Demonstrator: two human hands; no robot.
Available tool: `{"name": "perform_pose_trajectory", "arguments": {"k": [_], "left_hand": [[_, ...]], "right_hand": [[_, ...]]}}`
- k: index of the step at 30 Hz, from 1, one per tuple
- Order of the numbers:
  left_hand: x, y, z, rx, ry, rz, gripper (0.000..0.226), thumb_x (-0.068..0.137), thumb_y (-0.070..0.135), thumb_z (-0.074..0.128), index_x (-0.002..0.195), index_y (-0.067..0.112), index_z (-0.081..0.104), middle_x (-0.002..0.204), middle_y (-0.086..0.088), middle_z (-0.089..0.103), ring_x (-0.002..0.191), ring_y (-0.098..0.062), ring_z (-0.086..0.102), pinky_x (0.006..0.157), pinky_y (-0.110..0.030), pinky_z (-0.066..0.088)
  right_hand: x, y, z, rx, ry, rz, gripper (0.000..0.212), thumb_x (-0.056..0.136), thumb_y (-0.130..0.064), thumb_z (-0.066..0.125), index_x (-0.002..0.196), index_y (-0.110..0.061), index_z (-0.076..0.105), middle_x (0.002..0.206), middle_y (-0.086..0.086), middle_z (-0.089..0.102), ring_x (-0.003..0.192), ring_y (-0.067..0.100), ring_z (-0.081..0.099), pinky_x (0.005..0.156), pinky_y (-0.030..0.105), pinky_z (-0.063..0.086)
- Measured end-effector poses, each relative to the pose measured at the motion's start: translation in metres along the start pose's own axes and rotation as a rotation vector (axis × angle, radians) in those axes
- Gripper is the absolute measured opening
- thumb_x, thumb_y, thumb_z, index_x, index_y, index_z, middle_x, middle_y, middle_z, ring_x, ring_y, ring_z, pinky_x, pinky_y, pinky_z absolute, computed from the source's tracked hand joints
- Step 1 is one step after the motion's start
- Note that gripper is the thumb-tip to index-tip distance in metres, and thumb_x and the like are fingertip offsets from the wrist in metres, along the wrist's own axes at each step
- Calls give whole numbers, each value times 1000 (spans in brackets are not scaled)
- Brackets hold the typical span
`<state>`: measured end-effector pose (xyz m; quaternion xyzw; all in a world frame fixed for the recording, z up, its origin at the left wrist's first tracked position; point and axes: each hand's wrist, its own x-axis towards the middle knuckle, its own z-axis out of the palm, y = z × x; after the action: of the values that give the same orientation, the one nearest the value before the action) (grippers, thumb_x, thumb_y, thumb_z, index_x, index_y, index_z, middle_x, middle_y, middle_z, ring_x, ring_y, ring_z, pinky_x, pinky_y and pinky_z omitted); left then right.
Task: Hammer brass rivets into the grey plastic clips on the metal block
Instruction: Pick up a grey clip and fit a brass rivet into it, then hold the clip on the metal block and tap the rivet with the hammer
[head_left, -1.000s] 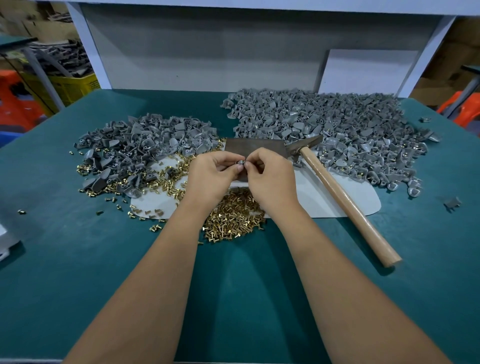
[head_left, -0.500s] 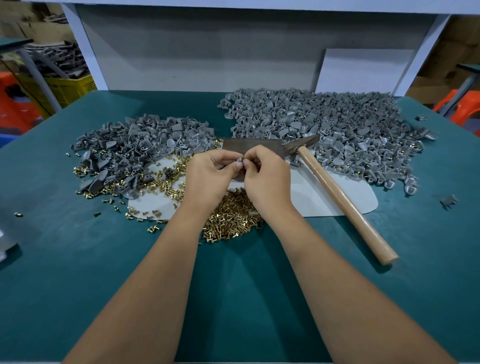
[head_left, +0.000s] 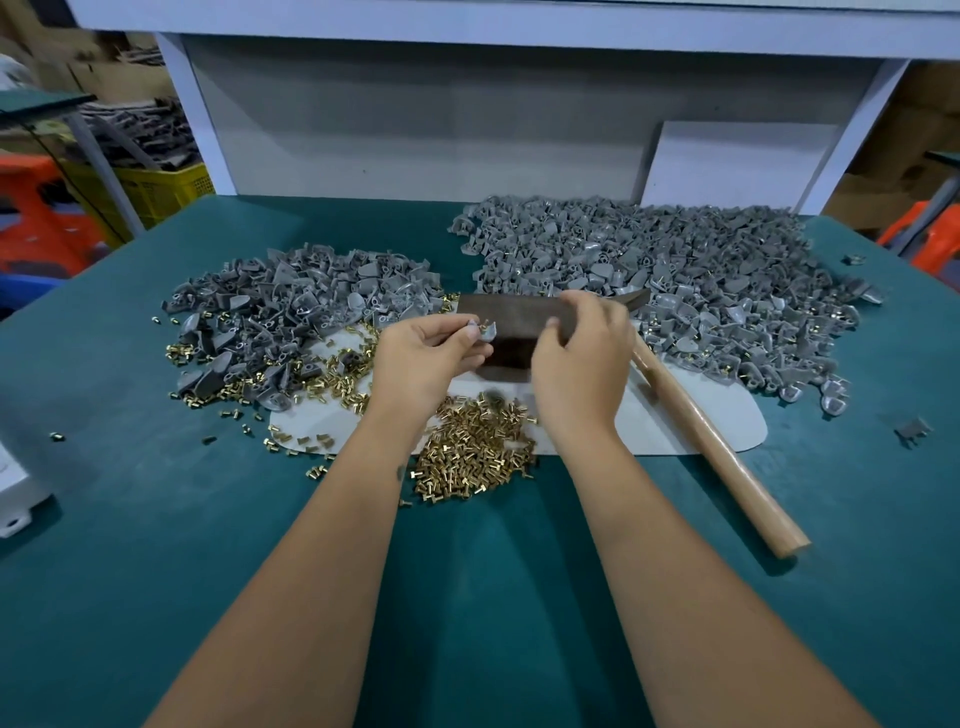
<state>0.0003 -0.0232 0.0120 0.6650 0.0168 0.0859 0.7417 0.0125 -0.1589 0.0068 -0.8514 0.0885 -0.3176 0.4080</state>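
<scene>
Step in hand: loading. Rivet seated in clip, not yet hammered.

L hand (head_left: 423, 358) at approx 11 o'clock of frame centre; grip closed to a fingertip pinch on one grey plastic clip (head_left: 482, 331), w/ a brass rivet (head_left: 487, 326) showing at its top. Clip is held just above the near-left part of the metal block (head_left: 511, 332); cannot tell if it touches the block.

R hand (head_left: 582, 358) at approx 1 o'clock, over the block's right end; fingers loosely curled, nothing seen in its grip. Contact w/ block not clear.

Hammer (head_left: 711, 441) lies on the bench (head_left: 130, 545), handle running out to 4 o'clock, head end hidden behind R hand. Unattended.

Stock: loose rivet pile (head_left: 475, 452) at 6 o'clock of block; clip pile (head_left: 291, 312) at 9 o'clock; larger clip pile (head_left: 675, 270) at 1–2 o'clock, some w/ brass visible, so probably finished pcs. White sheet (head_left: 717, 415) under block.

Next move, judged: set clip flat on block, rivet upright, L fingers steadying but clear of strike line; R hand takes hammer handle. Risk: rivet tips or fingers get struck.
</scene>
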Motion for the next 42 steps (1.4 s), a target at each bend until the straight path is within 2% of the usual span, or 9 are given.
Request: {"name": "perform_pose_trajectory", "arguments": {"k": [4,11,15,19,22,25,28,32,42], "left_hand": [[-2,2,0,-76,-39,2,11,91,2,64,97,9,71,84,-10,76,81,-20,75,71,-19,57],[-2,1,-3,-111,-78,19,11,95,9,62,96,10,73,82,-5,76,79,-18,74,69,-19,56],[0,2,-3,15,-34,130,12,94,15,64,93,21,74,81,2,76,77,-10,71,63,-20,55],[2,-2,0,204,48,225,14,91,22,69,90,34,74,86,14,74,94,-5,67,88,-31,54],[7,-7,0,460,105,237,10,88,30,71,92,39,73,98,17,69,115,-23,55,102,-47,43],[12,-10,2,532,122,207,12,89,31,70,99,31,76,98,17,65,120,-22,46,104,-47,39],[14,-13,4,610,164,240,16,90,32,69,103,27,76,102,16,59,113,-12,33,100,-35,35],[17,-15,6,656,182,256,16,89,32,69,102,26,76,106,15,52,110,-8,27,90,-23,25],[15,-11,7,614,174,214,10,85,27,71,83,36,68,99,19,53,109,-10,31,89,-25,25]], "right_hand": [[7,12,-1,52,-132,207,29,97,-27,49,125,-19,53,121,-1,58,106,17,54,79,30,43],[13,12,-1,266,-250,355,40,95,-20,55,134,-14,50,119,-4,60,111,17,56,90,31,42],[12,12,-3,317,-268,365,38,92,-12,56,131,-12,55,110,-7,57,95,13,52,83,29,39],[9,8,-6,256,-267,363,44,89,-14,53,133,-18,54,125,-2,61,93,14,54,76,26,38],[7,5,-14,35,-246,216,43,86,-17,48,128,-22,60,114,0,65,90,18,58,66,27,39],[11,9,-34,-414,-70,-64,33,88,-18,51,118,-15,63,106,6,55,97,22,46,81,34,38],[18,25,-55,-715,-162,71,37,92,-32,52,117,-5,58,119,18,52,111,35,46,89,41,39],[20,38,-67,-801,-317,142,27,94,-22,51,112,-5,61,113,18,58,106,36,52,74,35,40],[24,7,-72,-447,-30,16,17,96,-24,51,105,-13,43,83,9,61,65,28,46,49,29,24]]}}
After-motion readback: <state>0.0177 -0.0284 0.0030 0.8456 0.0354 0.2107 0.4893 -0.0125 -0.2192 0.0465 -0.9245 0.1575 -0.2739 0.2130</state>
